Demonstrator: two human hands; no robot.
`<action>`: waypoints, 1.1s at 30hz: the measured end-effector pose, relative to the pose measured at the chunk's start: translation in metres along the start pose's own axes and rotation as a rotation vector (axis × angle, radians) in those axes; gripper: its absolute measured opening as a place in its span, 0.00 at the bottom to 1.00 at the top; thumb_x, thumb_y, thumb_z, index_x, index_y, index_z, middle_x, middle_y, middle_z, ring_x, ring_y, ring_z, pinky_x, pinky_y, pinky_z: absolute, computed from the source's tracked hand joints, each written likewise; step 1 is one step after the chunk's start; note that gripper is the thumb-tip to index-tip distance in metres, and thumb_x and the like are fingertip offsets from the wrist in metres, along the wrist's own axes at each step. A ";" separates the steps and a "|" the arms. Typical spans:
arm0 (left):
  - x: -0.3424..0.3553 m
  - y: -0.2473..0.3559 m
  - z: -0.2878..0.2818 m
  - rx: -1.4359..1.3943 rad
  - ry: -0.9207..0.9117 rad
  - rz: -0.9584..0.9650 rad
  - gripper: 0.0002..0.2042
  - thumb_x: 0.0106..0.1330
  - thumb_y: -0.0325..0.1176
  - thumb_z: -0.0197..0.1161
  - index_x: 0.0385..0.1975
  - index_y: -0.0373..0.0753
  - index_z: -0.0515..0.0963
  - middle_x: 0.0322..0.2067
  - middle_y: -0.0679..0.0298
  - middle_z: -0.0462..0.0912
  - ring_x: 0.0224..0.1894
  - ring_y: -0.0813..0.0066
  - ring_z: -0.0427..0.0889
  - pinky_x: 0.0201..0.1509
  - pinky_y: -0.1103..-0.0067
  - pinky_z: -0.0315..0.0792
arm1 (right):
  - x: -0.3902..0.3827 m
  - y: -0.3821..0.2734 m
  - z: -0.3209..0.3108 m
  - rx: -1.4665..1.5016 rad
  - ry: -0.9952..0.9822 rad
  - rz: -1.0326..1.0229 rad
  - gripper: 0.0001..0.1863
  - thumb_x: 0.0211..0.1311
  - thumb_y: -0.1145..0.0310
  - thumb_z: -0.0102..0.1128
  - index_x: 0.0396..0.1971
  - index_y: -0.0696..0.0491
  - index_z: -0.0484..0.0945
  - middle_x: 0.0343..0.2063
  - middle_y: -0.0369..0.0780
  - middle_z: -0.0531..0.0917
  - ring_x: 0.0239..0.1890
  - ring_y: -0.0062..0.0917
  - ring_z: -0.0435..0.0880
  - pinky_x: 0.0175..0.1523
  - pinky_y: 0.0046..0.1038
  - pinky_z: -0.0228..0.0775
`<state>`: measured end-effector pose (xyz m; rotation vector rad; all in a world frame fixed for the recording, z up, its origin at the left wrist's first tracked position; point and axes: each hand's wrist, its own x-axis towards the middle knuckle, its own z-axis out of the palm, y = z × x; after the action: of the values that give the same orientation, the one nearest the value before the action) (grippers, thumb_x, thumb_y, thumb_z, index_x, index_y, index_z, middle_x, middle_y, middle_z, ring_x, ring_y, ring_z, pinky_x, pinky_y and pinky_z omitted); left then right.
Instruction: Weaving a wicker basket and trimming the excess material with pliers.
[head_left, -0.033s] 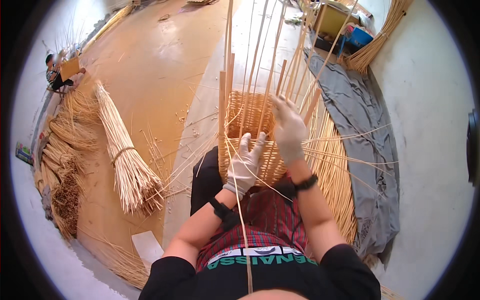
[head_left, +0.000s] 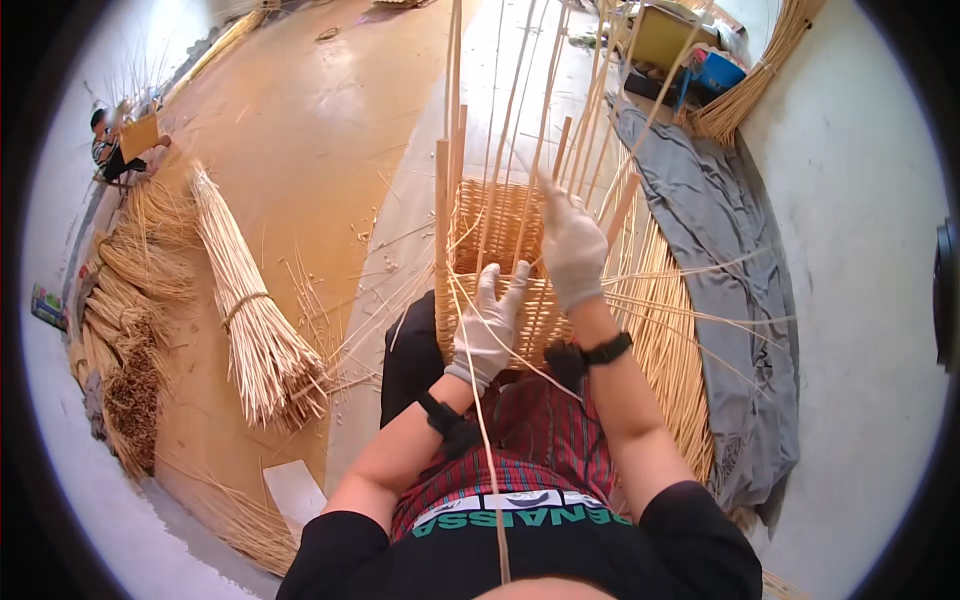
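Between my knees stands a woven wicker basket (head_left: pixel 545 315), with thin upright stakes and thicker corner posts (head_left: pixel 442 200) rising from it. My left hand (head_left: pixel 486 335), in a pale glove, rests on the near wall, fingers stretched and apart at the rim. My right hand (head_left: pixel 575 250), also gloved, is raised above the right side of the basket beside the stakes. Its fingers are drawn together, their tips blurred; what they pinch is unclear. A long loose wicker strand (head_left: pixel 487 440) runs down past my left wrist over my shirt. Other strands stick out to the right.
A tied wicker bundle (head_left: pixel 250 310) lies on the floor to the left, more bundles (head_left: pixel 130 330) along the wall. At right, loose rods (head_left: pixel 670 350) lie beside a grey cloth (head_left: pixel 700 250). A blue container (head_left: pixel 718 75) stands far right. A person (head_left: pixel 125 145) sits far left.
My right hand has shifted slightly left, and its fingers have drawn closer together. The basket has barely moved; my left hand stays at the rim.
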<state>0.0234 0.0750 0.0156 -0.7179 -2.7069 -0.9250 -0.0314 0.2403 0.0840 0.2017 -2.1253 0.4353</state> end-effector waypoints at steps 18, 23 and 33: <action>-0.016 -0.027 -0.036 -0.102 0.342 -0.543 0.23 0.66 0.39 0.74 0.53 0.30 0.76 0.45 0.52 0.86 0.44 0.64 0.86 0.50 0.72 0.79 | -0.122 -0.036 -0.105 0.603 -0.259 0.786 0.13 0.76 0.70 0.58 0.57 0.50 0.81 0.28 0.34 0.84 0.28 0.16 0.80 0.32 0.21 0.75; -0.008 -0.095 -0.020 -0.730 0.272 -0.632 0.26 0.73 0.47 0.65 0.60 0.31 0.75 0.36 0.57 0.89 0.32 0.64 0.86 0.35 0.69 0.81 | -0.110 -0.130 -0.048 0.588 -0.432 0.219 0.17 0.64 0.66 0.67 0.53 0.47 0.83 0.32 0.42 0.86 0.35 0.38 0.87 0.44 0.36 0.80; -0.038 -0.063 -0.045 -0.136 0.262 -0.165 0.18 0.67 0.34 0.71 0.53 0.41 0.76 0.48 0.55 0.85 0.42 0.59 0.86 0.47 0.69 0.81 | -0.106 -0.082 -0.010 0.963 -0.055 1.075 0.11 0.80 0.70 0.53 0.49 0.57 0.84 0.40 0.35 0.89 0.39 0.16 0.85 0.41 0.16 0.76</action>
<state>0.0262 -0.0105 0.0054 -0.3680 -2.5170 -1.1606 0.0607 0.1661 0.0198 -0.4333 -1.7390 2.0645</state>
